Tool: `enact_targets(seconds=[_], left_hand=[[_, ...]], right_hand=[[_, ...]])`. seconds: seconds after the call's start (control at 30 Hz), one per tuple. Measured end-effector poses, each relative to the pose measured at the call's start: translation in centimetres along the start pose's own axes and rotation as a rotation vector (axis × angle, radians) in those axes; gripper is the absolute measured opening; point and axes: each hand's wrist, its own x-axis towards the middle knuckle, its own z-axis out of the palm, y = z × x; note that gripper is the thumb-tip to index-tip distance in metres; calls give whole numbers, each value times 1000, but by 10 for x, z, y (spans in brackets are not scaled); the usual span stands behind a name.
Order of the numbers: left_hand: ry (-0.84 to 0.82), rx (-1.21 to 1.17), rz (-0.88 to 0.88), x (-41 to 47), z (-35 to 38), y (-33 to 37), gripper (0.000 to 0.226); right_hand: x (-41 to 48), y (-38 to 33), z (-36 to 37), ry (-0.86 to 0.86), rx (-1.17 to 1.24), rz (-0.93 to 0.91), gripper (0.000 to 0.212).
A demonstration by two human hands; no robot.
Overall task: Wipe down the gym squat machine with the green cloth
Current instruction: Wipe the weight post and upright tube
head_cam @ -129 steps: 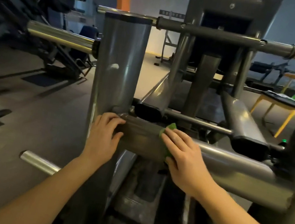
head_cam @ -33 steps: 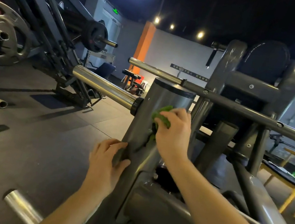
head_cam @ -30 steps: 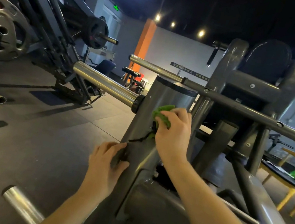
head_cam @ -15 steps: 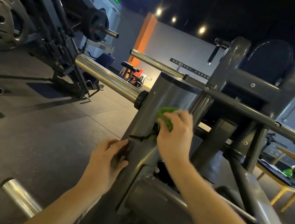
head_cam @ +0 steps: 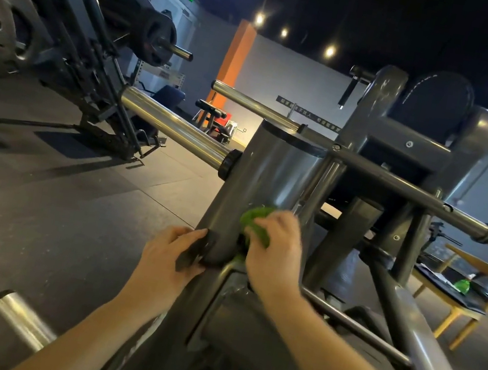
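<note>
Step in hand, by judgement: wiping the grey upright post [head_cam: 269, 182] of the squat machine [head_cam: 409, 154]; green cloth [head_cam: 257, 223] bunched under the curled fingers of the right hand [head_cam: 278, 248], pressed to the post's right face; left hand [head_cam: 170, 258] just beside, fingers wrapped on the post's left edge as a brace; advised: flatten cloth beneath fingertips, stroke lengthwise, overlap passes, cover the joint below the fingers.

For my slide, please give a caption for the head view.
Right hand presses a green cloth on the post; left hand grips the post lower down.
</note>
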Motion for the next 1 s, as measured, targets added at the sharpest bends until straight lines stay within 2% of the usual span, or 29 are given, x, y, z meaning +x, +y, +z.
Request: enact_targets(seconds=[0.07,0.13,0.23,0.3,0.4,0.5,0.6,0.73,0.8,0.83,0.93,1.0], left_hand=[[-29,1,-22,-1,-2,2,62],[-38,13,23,-2,-3,1,65],[-27,-89,47,-1,1,-4,76],[-44,-116,20,0,3,-5,76],[-47,-127,13,2,3,-8,71],[-49,-82,-27,1,2,-1,67],[-55,-103,-26,-3,-1,7,65],[-24,-121,31,-5,0,1,68],[-27,-237,17,-6,3,0,67],[-28,-255,6,-4,4,-1,67],[-17,-116,-23,-3,5,3,68],[-13,-116,-28,-3,5,5,67]], right_hand=[[-19,1,1,-83,-10,-69,17],[1,3,-3,-109,-57,-115,16],[61,2,-13,43,-115,-63,14],[84,0,-14,91,-100,-40,15],[50,-2,-6,97,-33,-16,16],[-11,4,-1,-2,45,10,17],[5,11,-8,-62,37,7,16],[69,10,-21,81,17,74,12],[65,7,-17,116,35,90,11],[52,6,-14,109,45,93,12],[-1,2,-1,-6,50,26,16],[-7,4,-1,-69,17,-34,17]])
